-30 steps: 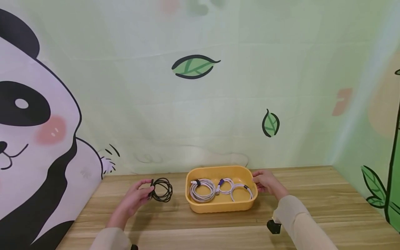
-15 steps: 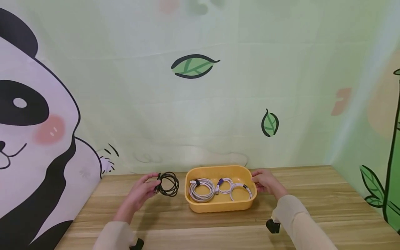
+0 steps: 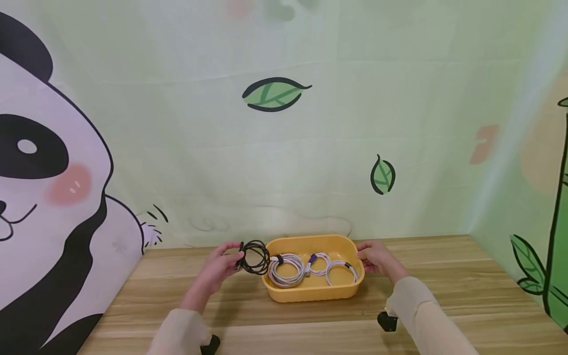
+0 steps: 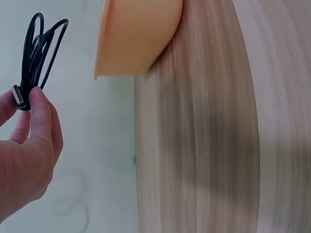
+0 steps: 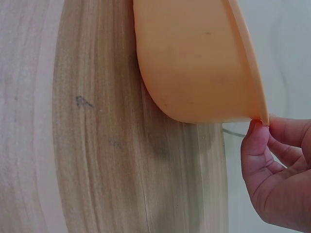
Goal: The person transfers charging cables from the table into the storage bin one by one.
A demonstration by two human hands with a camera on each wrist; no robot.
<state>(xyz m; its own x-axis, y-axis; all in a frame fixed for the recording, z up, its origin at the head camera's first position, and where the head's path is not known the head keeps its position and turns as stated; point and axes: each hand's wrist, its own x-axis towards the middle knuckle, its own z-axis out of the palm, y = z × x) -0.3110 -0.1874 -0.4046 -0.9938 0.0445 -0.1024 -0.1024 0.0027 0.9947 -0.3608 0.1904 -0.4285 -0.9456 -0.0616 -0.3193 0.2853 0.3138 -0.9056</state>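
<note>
My left hand (image 3: 218, 266) pinches a coiled black cable (image 3: 256, 271) between thumb and fingers, holding it up at the left end of a yellow plastic bin (image 3: 312, 295). A metal plug (image 4: 18, 95) on the cable shows by the fingertips in the left wrist view. The coil overlaps the bin's left rim in the head view. My right hand (image 3: 380, 260) grips the bin's right rim, thumb outside, as the right wrist view (image 5: 279, 170) shows. Inside the bin lie a thick whitish cable coil (image 3: 287, 283), a cable with a purple tie (image 3: 313, 257) and a thin white coil (image 3: 341, 263).
The bin stands on a wooden table (image 3: 284, 340) near its back edge. Behind the table hangs a pale green backdrop (image 3: 199, 148) printed with a panda (image 3: 26, 207) and leaves. Black wrist devices (image 3: 388, 321) sit under both sleeves.
My left hand has moved right with the black cable, from beside the bin to its left rim, rising slightly. My right hand keeps its grip on the bin, which stays in place.
</note>
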